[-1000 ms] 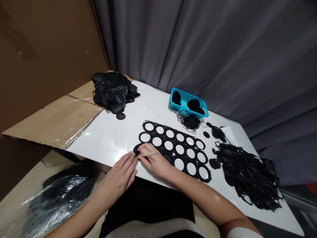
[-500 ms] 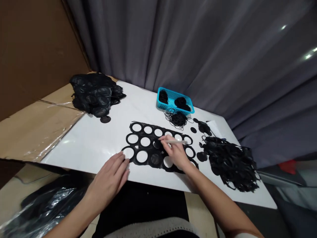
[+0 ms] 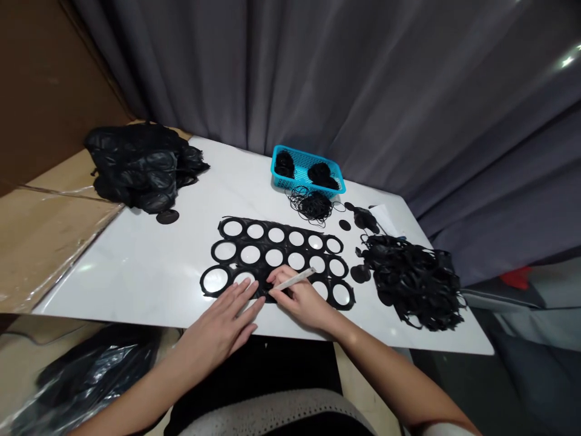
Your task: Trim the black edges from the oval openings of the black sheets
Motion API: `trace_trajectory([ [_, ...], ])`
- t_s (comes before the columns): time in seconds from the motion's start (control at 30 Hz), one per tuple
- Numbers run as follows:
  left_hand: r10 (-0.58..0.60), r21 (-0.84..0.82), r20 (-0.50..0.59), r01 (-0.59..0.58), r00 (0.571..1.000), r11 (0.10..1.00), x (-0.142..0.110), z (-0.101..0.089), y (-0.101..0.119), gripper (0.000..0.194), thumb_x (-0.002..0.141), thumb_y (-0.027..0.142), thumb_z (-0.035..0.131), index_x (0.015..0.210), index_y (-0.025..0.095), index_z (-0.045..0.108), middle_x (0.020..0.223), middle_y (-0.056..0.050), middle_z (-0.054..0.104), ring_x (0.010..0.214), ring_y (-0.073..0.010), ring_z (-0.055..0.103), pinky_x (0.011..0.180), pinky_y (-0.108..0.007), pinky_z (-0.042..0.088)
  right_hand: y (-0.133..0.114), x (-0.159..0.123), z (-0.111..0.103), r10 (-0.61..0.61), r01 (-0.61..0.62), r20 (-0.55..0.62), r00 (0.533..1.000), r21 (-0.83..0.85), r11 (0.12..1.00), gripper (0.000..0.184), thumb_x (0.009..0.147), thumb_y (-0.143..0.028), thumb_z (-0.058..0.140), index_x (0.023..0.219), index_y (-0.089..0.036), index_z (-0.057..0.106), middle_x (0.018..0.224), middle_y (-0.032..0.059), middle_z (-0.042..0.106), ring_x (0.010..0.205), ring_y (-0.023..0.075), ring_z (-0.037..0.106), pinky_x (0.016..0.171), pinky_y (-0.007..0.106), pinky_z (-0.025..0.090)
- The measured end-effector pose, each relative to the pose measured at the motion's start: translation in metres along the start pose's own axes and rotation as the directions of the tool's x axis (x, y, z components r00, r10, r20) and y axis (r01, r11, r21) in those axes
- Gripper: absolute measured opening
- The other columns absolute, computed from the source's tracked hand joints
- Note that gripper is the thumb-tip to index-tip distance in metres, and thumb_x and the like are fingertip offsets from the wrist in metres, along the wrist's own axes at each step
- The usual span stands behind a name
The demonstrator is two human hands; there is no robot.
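Observation:
A flat black rubber-like sheet [image 3: 263, 242] with rows of round holes lies on the white table. My left hand [image 3: 231, 318] rests flat on its near edge, fingers stretched out. In my right hand [image 3: 299, 300] is a slim pale pen-like tool [image 3: 297, 279], held in a pinch at the near row. Its tip is hidden by my fingers. White tabletop shows through most of the holes; the spot between my two hands is dark and partly covered by my fingers.
Behind the sheet stands a blue basket [image 3: 336, 186] holding black pieces, with a tangle of thin black rings [image 3: 314, 206] before it. Black scraps [image 3: 417, 281] are heaped at right, near loose black discs [image 3: 361, 274]. A black pile [image 3: 140, 166] sits at back left.
My right hand has moved from the middle row to the near row with the tool. The middle-row hole where it was now shows white. My left hand has slid right, closer to it.

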State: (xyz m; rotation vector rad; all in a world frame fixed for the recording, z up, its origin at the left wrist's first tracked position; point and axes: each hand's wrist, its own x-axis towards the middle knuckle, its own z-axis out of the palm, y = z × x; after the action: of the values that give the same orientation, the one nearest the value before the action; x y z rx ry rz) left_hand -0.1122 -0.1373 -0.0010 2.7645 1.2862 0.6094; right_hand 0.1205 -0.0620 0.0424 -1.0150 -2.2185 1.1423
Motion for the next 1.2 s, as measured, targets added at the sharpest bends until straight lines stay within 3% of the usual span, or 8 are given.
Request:
trace_trajectory([
  [0.5,0.021,0.018,-0.007,-0.021,1.000,1.000,0.001,-0.002,0.000,0.042,0.100,0.021,0.052,0.142,0.020,0.054,0.158,-0.014,0.043,0.146,-0.0325,0.041,0.115,-0.049,0.043,-0.003,0.000,0.001,0.007,-0.007,0.006,1.000,-0.046,0.999,0.016,0.099,-0.020,0.055,0.083,-0.021,0.052,0.114,0.0041,0.059,0.103,0.0179,0.059,0.095,0.033,0.047],
  [0.73,0.021,0.029,-0.015,-0.020,1.000,0.999,0.004,-0.004,0.002,0.042,0.099,0.019,0.052,0.141,0.019,0.055,0.155,-0.014,0.047,0.145,-0.0324,0.042,0.116,-0.049,0.042,0.000,-0.012,0.029,-0.162,0.137,-0.040,0.986,-0.364,0.921,0.012,0.098,-0.011,0.050,0.100,-0.018,0.059,0.123,0.0145,0.059,0.115,0.0255,0.054,0.099,0.041,0.050],
  [0.8,0.030,0.041,-0.016,-0.029,0.999,0.999,0.004,-0.004,0.000,0.040,0.098,0.018,0.051,0.138,0.019,0.058,0.154,-0.015,0.049,0.144,-0.0327,0.044,0.114,-0.049,0.044,0.002,-0.009,0.035,-0.163,0.116,-0.089,0.983,-0.394,0.912,0.018,0.097,-0.008,0.046,0.101,-0.019,0.061,0.120,0.0149,0.062,0.112,0.0265,0.055,0.096,0.042,0.050],
  [0.87,0.040,0.050,-0.012,-0.040,0.999,0.998,0.004,-0.003,-0.002,0.039,0.098,0.017,0.050,0.136,0.019,0.059,0.153,-0.014,0.050,0.143,-0.0327,0.045,0.112,-0.050,0.045,0.003,-0.003,0.031,-0.084,0.016,-0.234,0.969,-0.280,0.960,0.020,0.099,-0.013,0.043,0.099,-0.020,0.062,0.108,0.0117,0.066,0.102,0.0244,0.059,0.091,0.040,0.051],
  [0.93,0.058,0.056,-0.014,-0.057,0.998,0.997,0.004,-0.003,-0.005,0.039,0.099,0.017,0.050,0.136,0.020,0.059,0.152,-0.014,0.051,0.143,-0.0328,0.045,0.111,-0.050,0.046,0.007,0.002,0.014,0.092,-0.127,-0.425,0.900,-0.053,0.991,0.021,0.102,-0.026,0.043,0.096,-0.020,0.062,0.094,0.0071,0.067,0.088,0.0212,0.061,0.083,0.035,0.051],
  [1.03,0.092,0.074,-0.035,-0.090,0.995,0.993,0.004,-0.005,-0.009,0.038,0.100,0.022,0.050,0.137,0.021,0.058,0.151,-0.012,0.053,0.140,-0.0321,0.048,0.109,-0.049,0.047,0.020,-0.009,-0.031,0.330,-0.255,-0.638,0.695,0.211,0.944,0.029,0.097,-0.044,0.051,0.084,-0.020,0.060,0.077,0.0017,0.063,0.071,0.0172,0.057,0.068,0.028,0.047],
  [1.17,0.128,0.079,-0.071,-0.122,0.989,0.989,0.010,-0.012,-0.020,0.036,0.102,0.034,0.049,0.136,0.025,0.060,0.144,-0.009,0.059,0.133,-0.0294,0.056,0.104,-0.043,0.049,0.053,-0.057,-0.105,0.341,-0.305,-0.830,0.442,0.219,0.927,0.036,0.089,-0.051,0.056,0.070,-0.022,0.048,0.063,-0.0018,0.053,0.062,0.0157,0.048,0.060,0.027,0.039],
  [1.2,0.118,0.065,-0.080,-0.113,0.990,0.991,0.014,-0.015,-0.024,0.035,0.102,0.037,0.050,0.133,0.026,0.062,0.140,-0.008,0.063,0.128,-0.0285,0.059,0.101,-0.041,0.050,0.063,-0.071,-0.122,0.330,-0.379,-0.862,0.385,0.178,0.908,0.036,0.087,-0.052,0.057,0.069,-0.022,0.049,0.062,-0.0013,0.054,0.061,0.0165,0.050,0.061,0.027,0.040],
])
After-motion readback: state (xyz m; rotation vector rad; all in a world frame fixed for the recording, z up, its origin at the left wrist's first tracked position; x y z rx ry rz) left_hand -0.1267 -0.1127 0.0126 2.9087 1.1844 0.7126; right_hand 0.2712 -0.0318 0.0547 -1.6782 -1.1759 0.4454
